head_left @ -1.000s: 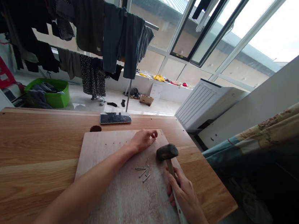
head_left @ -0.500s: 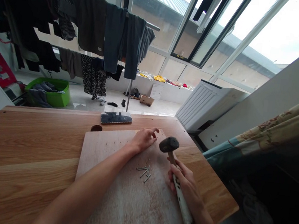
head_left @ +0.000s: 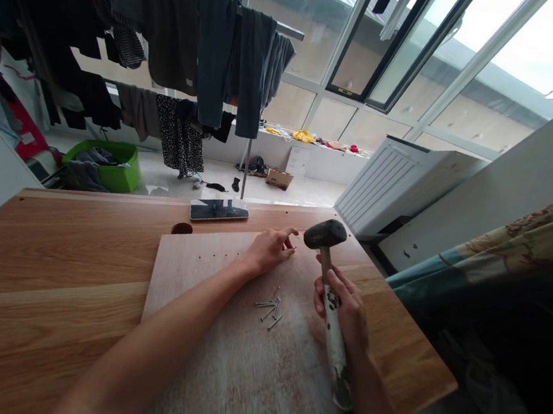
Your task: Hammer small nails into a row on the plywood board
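My right hand [head_left: 345, 303] grips a hammer [head_left: 335, 328] by its worn, pale-painted handle. Its dark head [head_left: 325, 234] is raised above the board's far right part, just right of my left hand. My left hand [head_left: 271, 250] rests near the far edge of a pale wooden board [head_left: 215, 374], thumb and fingers pinched around what looks like a nail, mostly hidden by the fingers. Several loose nails [head_left: 274, 311] lie on the board between my forearms. A row of small dark dots [head_left: 220, 256] runs along the board left of my left hand.
The board lies on a wooden table [head_left: 45, 286] with a round hole [head_left: 182, 228] near its far side. A phone [head_left: 219, 210] lies beyond the board. Past the table are hanging clothes [head_left: 214, 58], a green basket [head_left: 127, 172] and a white cabinet-like unit [head_left: 384, 187]; a curtain [head_left: 499, 241] hangs at right.
The hammer has risen and tilted more upright, its head now farther from the board. My left hand stays in place, and the view has shifted slightly.
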### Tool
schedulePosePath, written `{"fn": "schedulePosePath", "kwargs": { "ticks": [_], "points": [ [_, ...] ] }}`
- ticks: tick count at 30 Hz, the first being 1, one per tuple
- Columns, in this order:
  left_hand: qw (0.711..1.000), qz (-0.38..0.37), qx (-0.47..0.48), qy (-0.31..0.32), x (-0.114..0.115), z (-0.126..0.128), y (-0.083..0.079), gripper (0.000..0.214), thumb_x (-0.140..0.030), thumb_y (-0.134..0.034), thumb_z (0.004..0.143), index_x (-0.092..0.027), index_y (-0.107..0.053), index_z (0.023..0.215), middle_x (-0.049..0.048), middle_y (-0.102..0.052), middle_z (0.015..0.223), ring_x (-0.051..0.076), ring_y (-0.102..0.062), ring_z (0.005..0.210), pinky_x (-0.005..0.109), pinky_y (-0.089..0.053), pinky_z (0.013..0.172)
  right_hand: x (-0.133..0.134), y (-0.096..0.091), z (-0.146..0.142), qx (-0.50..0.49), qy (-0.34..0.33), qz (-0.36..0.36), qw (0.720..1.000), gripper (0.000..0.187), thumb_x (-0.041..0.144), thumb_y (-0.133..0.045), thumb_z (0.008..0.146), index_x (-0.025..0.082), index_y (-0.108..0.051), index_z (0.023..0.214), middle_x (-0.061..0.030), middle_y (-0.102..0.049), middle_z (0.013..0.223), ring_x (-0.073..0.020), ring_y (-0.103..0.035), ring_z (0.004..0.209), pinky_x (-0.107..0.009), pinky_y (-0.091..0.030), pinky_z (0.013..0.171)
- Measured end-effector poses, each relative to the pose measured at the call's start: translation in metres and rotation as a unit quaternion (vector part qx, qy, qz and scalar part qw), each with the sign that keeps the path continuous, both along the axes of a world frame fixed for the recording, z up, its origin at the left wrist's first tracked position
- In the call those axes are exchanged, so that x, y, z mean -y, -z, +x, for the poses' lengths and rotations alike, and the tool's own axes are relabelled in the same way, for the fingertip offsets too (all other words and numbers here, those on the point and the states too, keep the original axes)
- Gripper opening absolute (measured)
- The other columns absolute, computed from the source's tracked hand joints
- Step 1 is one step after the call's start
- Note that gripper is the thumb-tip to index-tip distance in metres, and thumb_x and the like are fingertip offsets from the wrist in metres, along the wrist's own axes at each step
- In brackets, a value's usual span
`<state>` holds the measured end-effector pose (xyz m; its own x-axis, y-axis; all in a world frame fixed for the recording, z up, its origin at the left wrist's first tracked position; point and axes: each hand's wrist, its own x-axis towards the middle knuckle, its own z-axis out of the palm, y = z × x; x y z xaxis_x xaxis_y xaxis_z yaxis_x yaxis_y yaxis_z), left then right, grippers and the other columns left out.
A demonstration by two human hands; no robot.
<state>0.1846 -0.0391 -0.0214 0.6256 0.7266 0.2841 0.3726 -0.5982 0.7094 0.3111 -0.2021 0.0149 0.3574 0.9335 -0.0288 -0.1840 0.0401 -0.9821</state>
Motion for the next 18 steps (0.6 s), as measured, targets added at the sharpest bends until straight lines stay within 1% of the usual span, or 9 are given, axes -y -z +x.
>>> {"fn": "schedulePosePath", "kwargs": {
  "ticks": [5,9,13,16,18],
  "points": [
    [1.0,-0.001,-0.007,-0.004,0.0011,-0.0003,-0.0018,0.042,-0.017,-0.07,0.086,-0.023,-0.064,0.127,0.0009,-0.08,0.094,0.018,-0.074,0.081,0.028,-0.056,0.079,-0.0014,0.0034,-0.0011,0.036,-0.013,-0.043,0.998,0.044,0.051,-0.076,0.081,0.017,-0.069,0.109,0.0044,-0.058,0.064,-0.0079,-0.049,0.04,-0.019,-0.035,0.035],
    [1.0,-0.003,-0.01,-0.007,0.0019,-0.0008,-0.0032,0.043,-0.016,-0.07,0.085,-0.024,-0.064,0.127,0.0003,-0.08,0.095,0.018,-0.075,0.083,0.027,-0.056,0.08,-0.0018,0.0068,-0.0005,0.051,0.0,-0.016,0.999,0.047,0.052,-0.072,0.084,0.018,-0.068,0.116,0.005,-0.057,0.064,-0.0078,-0.047,0.039,-0.02,-0.034,0.035],
    [1.0,-0.003,-0.013,-0.006,0.0015,-0.0011,-0.0037,0.04,-0.017,-0.07,0.086,-0.023,-0.065,0.125,0.0004,-0.081,0.094,0.019,-0.075,0.084,0.028,-0.056,0.08,0.0001,0.0082,-0.0001,0.075,-0.022,-0.036,0.996,0.043,0.052,-0.069,0.087,0.018,-0.068,0.112,0.0042,-0.057,0.064,-0.0089,-0.047,0.039,-0.021,-0.034,0.034],
    [1.0,-0.005,-0.011,-0.005,0.0011,-0.0013,-0.0028,0.04,-0.017,-0.07,0.085,-0.023,-0.065,0.125,0.0003,-0.081,0.095,0.019,-0.075,0.084,0.028,-0.056,0.079,0.0017,0.0089,-0.0015,0.095,-0.018,-0.029,0.995,0.042,0.053,-0.066,0.089,0.019,-0.068,0.113,0.0042,-0.056,0.064,-0.0095,-0.046,0.039,-0.022,-0.033,0.035],
    [1.0,-0.01,-0.009,-0.002,0.0012,-0.0012,-0.0012,0.04,-0.018,-0.069,0.086,-0.023,-0.065,0.125,0.0001,-0.08,0.095,0.018,-0.074,0.083,0.028,-0.056,0.079,0.0023,0.0094,-0.0028,0.111,-0.021,-0.042,0.993,0.042,0.054,-0.065,0.089,0.019,-0.068,0.112,0.0036,-0.057,0.064,-0.0103,-0.046,0.039,-0.023,-0.034,0.036]
  ]
}}
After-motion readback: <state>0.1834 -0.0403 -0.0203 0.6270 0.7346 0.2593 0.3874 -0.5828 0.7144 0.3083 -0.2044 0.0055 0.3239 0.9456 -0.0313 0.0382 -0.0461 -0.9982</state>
